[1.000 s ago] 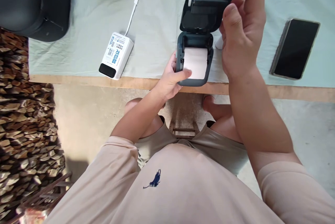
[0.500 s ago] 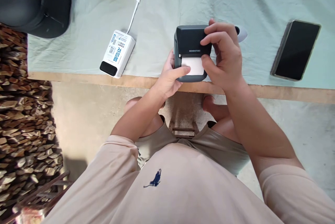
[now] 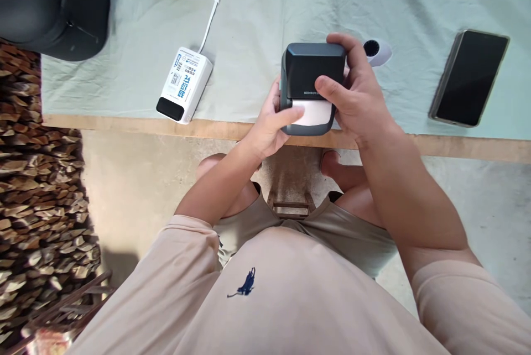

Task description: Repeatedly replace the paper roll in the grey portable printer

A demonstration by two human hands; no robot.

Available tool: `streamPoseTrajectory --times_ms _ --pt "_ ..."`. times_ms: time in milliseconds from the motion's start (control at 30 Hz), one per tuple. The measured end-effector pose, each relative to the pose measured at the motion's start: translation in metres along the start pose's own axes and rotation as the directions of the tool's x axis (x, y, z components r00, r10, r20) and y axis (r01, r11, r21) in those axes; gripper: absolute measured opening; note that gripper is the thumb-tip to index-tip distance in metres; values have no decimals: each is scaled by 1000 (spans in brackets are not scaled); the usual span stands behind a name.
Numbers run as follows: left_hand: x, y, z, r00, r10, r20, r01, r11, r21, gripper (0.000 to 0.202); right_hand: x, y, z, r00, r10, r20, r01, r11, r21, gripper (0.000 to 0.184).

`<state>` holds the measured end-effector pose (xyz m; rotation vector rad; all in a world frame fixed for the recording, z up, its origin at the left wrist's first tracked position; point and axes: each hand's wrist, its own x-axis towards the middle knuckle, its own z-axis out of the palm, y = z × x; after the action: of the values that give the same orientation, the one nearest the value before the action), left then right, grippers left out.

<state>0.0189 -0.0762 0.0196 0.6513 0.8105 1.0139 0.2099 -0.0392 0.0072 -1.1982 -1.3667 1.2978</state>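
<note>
I log NIIMBOT printer [image 3: 311,67]: left hand [image 3: 270,124], fingers pinching its left side; right hand [image 3: 364,95], fingers pinching its right.

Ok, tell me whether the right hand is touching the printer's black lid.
Touching. The head view shows the right hand with its thumb laid across the edge of the black lid, with no gap visible.

Concrete floor [image 3: 124,189]; split firewood [image 3: 41,205] stacked at left; wood-edged table [image 3: 468,147] under green cloth [image 3: 249,40].
</note>
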Motion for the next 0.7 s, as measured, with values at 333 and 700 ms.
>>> streamPoseTrajectory --times_ms 333,700 --pt "8 -6 5 994 -33 -106 26 997 -66 52 -5 -7 2 1000 21 3 -21 999 37 102" --pt "8 9 16 997 -48 -60 39 990 -138 48 0 11 3 989 -146 -23 146 989 27 70"
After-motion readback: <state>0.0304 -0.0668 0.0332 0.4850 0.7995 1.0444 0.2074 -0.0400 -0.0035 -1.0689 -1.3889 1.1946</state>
